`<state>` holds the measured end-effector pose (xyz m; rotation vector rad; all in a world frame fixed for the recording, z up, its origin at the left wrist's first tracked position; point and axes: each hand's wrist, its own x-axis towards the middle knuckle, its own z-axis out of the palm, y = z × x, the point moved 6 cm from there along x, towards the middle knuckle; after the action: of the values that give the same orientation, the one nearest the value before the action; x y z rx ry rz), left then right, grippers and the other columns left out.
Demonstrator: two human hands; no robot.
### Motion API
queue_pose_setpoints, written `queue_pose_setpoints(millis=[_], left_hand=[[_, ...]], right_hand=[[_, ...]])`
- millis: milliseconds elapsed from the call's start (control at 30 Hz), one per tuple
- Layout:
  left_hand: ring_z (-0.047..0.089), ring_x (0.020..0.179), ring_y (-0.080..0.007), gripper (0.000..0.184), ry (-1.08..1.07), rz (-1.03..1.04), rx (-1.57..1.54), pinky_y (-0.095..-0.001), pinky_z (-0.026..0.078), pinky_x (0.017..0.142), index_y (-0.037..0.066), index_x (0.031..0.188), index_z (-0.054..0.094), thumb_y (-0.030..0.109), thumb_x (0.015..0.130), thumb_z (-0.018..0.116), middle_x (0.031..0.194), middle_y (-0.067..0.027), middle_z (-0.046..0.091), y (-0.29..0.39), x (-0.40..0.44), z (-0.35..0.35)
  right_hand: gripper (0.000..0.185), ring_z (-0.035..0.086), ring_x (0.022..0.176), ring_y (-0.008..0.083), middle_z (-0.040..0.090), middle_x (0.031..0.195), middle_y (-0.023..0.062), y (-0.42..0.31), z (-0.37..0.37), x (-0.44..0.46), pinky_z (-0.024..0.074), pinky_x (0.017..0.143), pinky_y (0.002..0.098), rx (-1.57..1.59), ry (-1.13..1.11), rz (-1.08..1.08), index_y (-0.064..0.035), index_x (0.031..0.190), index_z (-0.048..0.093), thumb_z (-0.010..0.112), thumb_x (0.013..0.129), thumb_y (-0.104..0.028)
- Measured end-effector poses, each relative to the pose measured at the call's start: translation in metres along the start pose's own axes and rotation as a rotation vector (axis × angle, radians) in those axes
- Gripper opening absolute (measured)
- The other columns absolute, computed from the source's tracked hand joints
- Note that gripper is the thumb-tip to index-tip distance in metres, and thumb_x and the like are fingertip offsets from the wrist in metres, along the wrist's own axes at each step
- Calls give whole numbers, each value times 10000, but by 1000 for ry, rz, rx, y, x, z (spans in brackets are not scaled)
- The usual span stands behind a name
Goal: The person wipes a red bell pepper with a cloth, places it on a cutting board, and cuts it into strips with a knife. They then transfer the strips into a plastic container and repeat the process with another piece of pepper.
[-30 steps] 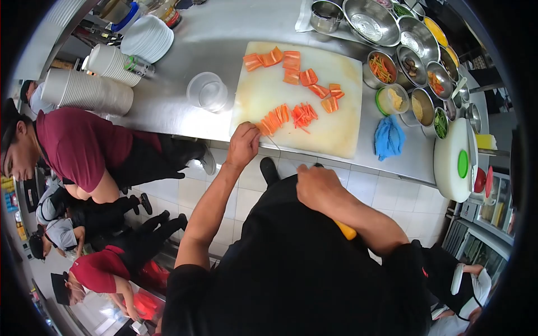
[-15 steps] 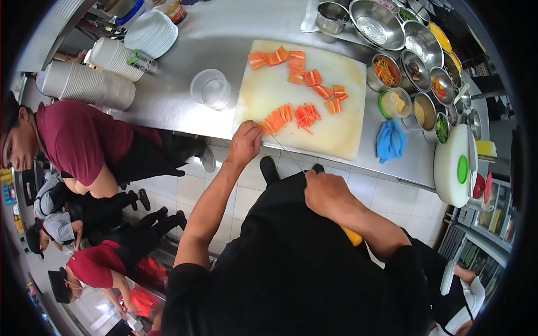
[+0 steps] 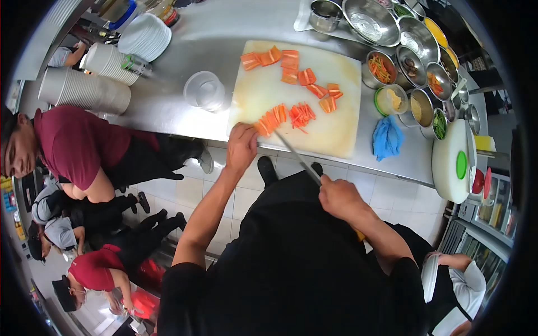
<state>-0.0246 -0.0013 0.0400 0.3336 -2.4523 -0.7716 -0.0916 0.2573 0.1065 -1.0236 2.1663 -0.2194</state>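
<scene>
My left hand point(image 3: 242, 147) has its fingers curled onto the left end of a row of orange-red bell pepper slices point(image 3: 270, 121), near the front edge of a white cutting board point(image 3: 336, 131). My right hand point(image 3: 341, 197) is closed around a knife point(image 3: 298, 158); its blade points up and left, the tip by the slices. The handle is mostly hidden in my fist. Beside the row lies a small heap of thin pepper strips point(image 3: 302, 115). Larger pepper pieces point(image 3: 290, 60) are spread over the board's far half.
Left of the board stand a clear plastic tub point(image 3: 204, 91), stacked white bowls point(image 3: 84, 91) and plates point(image 3: 144, 38). To the right are a blue cloth point(image 3: 388, 139) and several metal bowls point(image 3: 417, 42). A co-worker in a maroon shirt point(image 3: 70, 143) is close at left; others stand behind.
My right hand has shifted right, and the knife has turned so more of its blade shows. My left hand stays on the pepper slices. The whole view has shifted slightly.
</scene>
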Motion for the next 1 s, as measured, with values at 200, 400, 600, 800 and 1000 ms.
queue_pose_setpoints(millis=[200,400,600,800,1000], left_hand=[[427,1169,-455,731,67,-376,204,-549,330,977,-23,1378,388,360,835,691,1314,-313,437,56,-1,56],[345,1194,-400,900,149,-425,210,-526,234,993,-10,1395,354,525,762,705,1331,-269,369,63,45,99],[369,1169,-345,839,163,-453,218,-498,241,972,29,1270,520,565,669,758,1233,-201,445,82,60,118],[426,1119,-331,368,294,-365,199,-485,288,953,85,1033,666,301,741,724,1137,-161,492,75,50,126],[473,1076,-340,265,451,-405,95,-473,347,936,91,949,674,89,683,682,1084,-156,522,62,47,109]], right_hand=[[200,648,748,416,638,743,252,81,-35,11,516,688,524,-88,213,158,4,958,537,526,871,-175],[191,647,608,285,620,700,169,136,-19,46,516,547,424,331,76,33,2,959,548,521,901,-178],[199,571,481,145,580,662,77,147,-2,54,428,408,257,934,-293,102,-40,1096,561,502,941,-150],[198,599,535,147,585,717,72,125,30,72,444,421,263,946,-364,15,-40,1099,543,504,947,-161],[174,611,536,159,584,736,76,87,35,82,474,439,277,880,-342,-86,-33,1082,531,474,954,-137]])
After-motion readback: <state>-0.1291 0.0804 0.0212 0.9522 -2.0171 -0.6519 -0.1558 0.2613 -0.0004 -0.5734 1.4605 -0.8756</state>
